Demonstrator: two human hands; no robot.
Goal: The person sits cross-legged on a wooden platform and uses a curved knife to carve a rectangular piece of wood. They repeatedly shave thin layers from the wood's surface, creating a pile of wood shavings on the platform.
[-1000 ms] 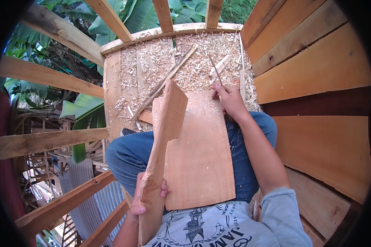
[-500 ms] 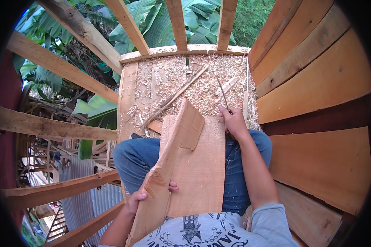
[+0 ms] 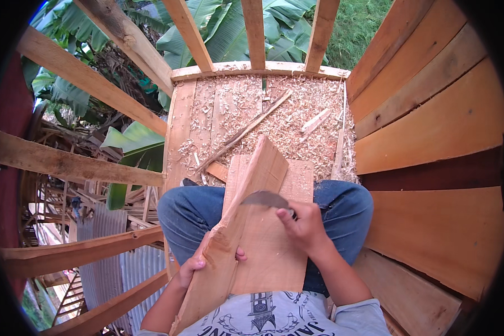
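Note:
A long wooden plank [image 3: 236, 238] with a rough, chipped edge stands tilted across my lap. My left hand [image 3: 199, 263] is closed round its near part, with fingertips showing on the far side. Under it a wider flat board [image 3: 271, 252] lies across my thighs. My right hand [image 3: 305, 224] is closed on the handle of a knife. The broad dark blade of this knife [image 3: 266, 199] reaches left to the plank's upper edge, around mid-length; whether it touches the wood I cannot tell. Most of the handle is hidden in my fingers.
Wood shavings [image 3: 313, 145] cover the plank floor ahead. A thin stick [image 3: 252, 129] and a pale wood offcut [image 3: 317, 120] lie among them. Slatted rails [image 3: 78, 168] stand on the left and front, with banana leaves beyond. A board wall [image 3: 431, 235] rises close on the right.
My right hand has come back and left with the knife, from over the shavings to the plank's edge. My left hand keeps its hold. The whole view has shifted slightly.

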